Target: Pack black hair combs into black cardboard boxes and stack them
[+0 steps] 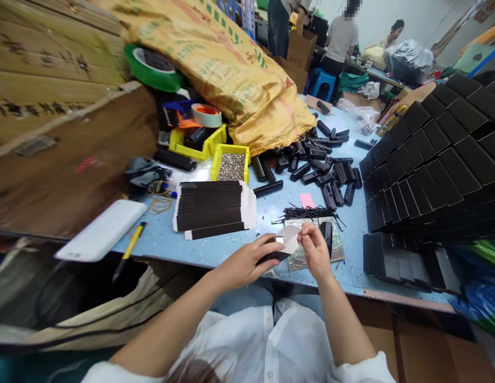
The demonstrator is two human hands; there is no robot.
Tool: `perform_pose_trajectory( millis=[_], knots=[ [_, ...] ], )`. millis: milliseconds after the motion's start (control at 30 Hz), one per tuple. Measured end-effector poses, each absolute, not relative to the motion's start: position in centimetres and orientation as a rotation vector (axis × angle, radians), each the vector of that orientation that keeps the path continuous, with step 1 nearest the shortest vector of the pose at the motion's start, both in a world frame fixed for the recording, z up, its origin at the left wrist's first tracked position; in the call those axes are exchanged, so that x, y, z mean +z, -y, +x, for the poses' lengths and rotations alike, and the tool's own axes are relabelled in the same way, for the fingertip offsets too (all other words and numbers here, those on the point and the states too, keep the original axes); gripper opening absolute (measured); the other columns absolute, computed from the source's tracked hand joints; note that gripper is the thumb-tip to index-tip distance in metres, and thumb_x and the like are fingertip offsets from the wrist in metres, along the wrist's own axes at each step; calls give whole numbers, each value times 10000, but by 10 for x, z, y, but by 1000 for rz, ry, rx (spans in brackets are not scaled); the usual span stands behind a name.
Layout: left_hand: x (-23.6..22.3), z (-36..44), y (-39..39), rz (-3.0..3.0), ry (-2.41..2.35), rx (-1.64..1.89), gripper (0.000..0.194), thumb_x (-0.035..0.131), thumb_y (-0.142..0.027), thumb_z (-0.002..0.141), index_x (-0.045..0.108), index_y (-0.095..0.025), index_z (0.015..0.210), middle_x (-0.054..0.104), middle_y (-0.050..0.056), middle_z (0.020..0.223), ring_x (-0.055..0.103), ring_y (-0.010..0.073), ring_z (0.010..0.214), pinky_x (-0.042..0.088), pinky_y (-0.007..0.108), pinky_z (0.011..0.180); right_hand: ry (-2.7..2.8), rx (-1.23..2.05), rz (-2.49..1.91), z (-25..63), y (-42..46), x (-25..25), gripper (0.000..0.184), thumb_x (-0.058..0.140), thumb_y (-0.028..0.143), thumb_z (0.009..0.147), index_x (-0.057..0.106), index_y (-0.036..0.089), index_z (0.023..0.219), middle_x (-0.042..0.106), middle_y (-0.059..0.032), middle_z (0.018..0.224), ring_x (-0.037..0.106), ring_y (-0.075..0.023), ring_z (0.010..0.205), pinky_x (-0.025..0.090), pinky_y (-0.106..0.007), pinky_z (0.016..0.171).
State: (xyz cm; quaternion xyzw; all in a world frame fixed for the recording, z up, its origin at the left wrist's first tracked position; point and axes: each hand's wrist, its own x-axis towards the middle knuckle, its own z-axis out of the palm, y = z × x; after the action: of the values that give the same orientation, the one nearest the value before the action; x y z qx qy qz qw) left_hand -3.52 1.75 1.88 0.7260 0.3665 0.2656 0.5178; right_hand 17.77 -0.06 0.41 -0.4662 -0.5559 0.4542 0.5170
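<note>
My left hand is wrapped round a small black cardboard box, whose white inner flap stands out towards the right. At the flap's edge, the thumb and fingers of my right hand are pinched together. Just behind my right hand, a silver bubble-wrap pad lies on the table with a black ribbed part on it. A bundle of thin black strips rests along the pad's far edge. To the left is a row of flattened black cartons with white inner sides.
Stacked black boxes rise on the right. Black handheld devices are heaped at the back, near a yellow bin of small metal pieces. A yellow woven sack leans in; a cutter lies left. Several people are in the background.
</note>
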Motion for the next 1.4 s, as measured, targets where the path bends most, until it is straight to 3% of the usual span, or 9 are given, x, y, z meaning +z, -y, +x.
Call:
perform_pose_trajectory(
  millis=[133,233,333,667,800,900,1000,1233,1400],
  knots=[
    [28,-16,-14,1718,-840,667,540,758,-282,692,513,-236,1171,574,98,1168,603,256,1004,469,353,882,1177,1353,-1060,166,-7,-2,450,658,503,828,646,232,1187,676,-54,1038,642,-188,918,532,-314,809],
    [26,-3,-12,1525,-1016,765,948,818,-281,603,313,-231,1404,585,109,1166,637,246,918,489,330,789,1395,1236,-998,168,-7,7,439,630,555,829,705,255,1140,680,-68,1178,605,-242,1140,463,-401,1006],
    [24,5,-13,1435,-1048,763,1062,764,-228,643,151,-222,1510,652,57,970,634,189,704,465,265,631,1387,1298,-998,166,-3,14,363,604,501,872,707,282,1143,711,-54,1154,634,-241,1125,472,-433,1013],
    [10,-9,-27,970,-956,726,917,781,-247,649,323,-264,1443,694,40,915,684,227,790,536,326,709,2074,675,-1294,232,5,10,497,458,134,923,512,335,1374,459,-35,1481,421,-241,1371,376,-520,1115],
    [-3,-36,-36,416,-856,732,576,731,-284,734,511,-236,1265,708,103,968,710,285,853,578,419,738,2386,470,-1438,293,6,13,552,502,-65,761,671,306,1133,470,-26,1475,313,-289,1435,186,-639,1166],
    [-13,-27,-42,95,-929,934,217,677,-249,807,599,-173,994,693,61,830,690,197,703,595,323,631,1937,674,-1336,290,11,16,320,673,91,765,644,256,1037,673,-64,1213,579,-284,1224,344,-607,1105],
    [-13,4,-40,-110,-1001,1064,86,605,-258,889,572,-184,920,662,22,783,646,146,642,607,311,615,1241,721,-1080,253,14,23,434,772,363,753,534,284,1108,727,-37,956,709,-263,922,536,-542,897],
    [2,26,-17,166,-948,944,339,648,-476,845,580,-189,1011,646,71,937,644,183,787,590,329,718,1570,621,-1117,186,2,31,516,838,410,677,568,289,1100,635,-74,1240,615,-254,1143,494,-463,975],
    [-12,-8,-7,1235,-1264,1047,744,896,-406,497,570,-209,1135,652,94,1085,640,297,995,527,367,841,1696,779,-1080,194,-3,14,576,673,550,806,499,298,1294,683,-66,1112,662,-226,992,545,-374,831]
  ],
)
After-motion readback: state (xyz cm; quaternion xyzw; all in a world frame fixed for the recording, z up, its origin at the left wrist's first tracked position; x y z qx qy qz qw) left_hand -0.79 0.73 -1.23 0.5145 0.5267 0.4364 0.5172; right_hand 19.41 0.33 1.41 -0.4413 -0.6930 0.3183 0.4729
